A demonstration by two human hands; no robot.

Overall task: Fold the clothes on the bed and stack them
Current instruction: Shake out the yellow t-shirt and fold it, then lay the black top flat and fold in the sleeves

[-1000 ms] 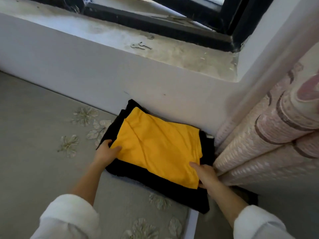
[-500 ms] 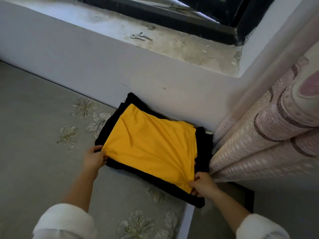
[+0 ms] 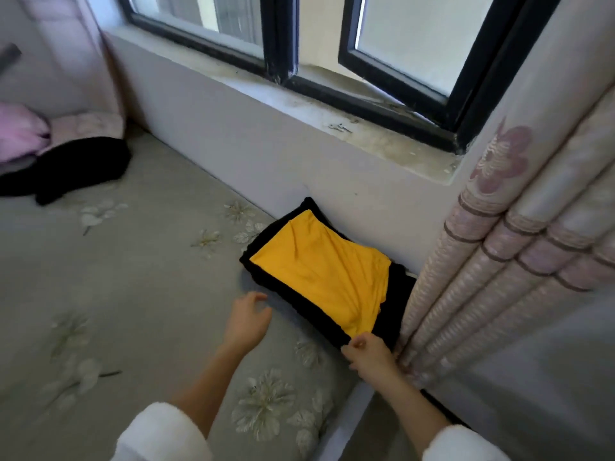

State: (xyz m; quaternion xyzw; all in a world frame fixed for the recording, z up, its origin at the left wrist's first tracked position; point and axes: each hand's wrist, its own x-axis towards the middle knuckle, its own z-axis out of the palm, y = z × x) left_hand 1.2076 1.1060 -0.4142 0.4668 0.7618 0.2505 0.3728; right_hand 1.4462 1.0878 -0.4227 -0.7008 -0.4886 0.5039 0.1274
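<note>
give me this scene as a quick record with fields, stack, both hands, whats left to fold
stack: yellow garment folded flat on top of a folded black garment, at the bed corner against the wall
left hand: open, beside the stack, not on the clothes
right hand: pinches the yellow garment's near corner
left to fold: loose black clothing, crumpled at far left by pink bedding
right of stack: patterned curtain
surface: grey flower-print sheet
</note>
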